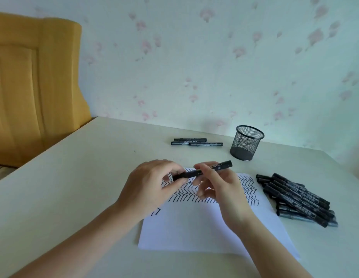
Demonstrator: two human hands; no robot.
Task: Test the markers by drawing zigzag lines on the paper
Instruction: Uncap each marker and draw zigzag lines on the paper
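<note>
Above the paper (206, 227), 1 black marker (202, 171) held level between both hands, hovering over the inked rows rather than touching the sheet. Left hand (152, 185) curled, thumb and fingertips pinching the marker's left end, probably the cap. Right hand (218, 185) pinching the barrel near its middle between thumb and forefinger, remaining fingers loosely bent beneath. Grip at both ends suited to pulling a cap off or pushing it back on; impossible to tell which, nib not visible. Across the far half of the paper, dense rows of black zigzag lines (194, 194), with 1 short stray mark near its left edge; near half blank, so room left for more tests. Right of the paper, just beside its edge, a loose heap of black markers (297, 199), likely 1 sorted group. Beyond the paper's far edge, 3 more markers (194, 141) lying side by side, apart from the heap, probably a 2nd group kept separate on purpose. Beyond the paper to the far right, a black mesh pen cup (246, 143) standing upright, nothing seen inside. Everything resting on a pale table (74, 177) against a flowered wall (194, 57); far left of the paper, a yellow chair back (34, 77).
</note>
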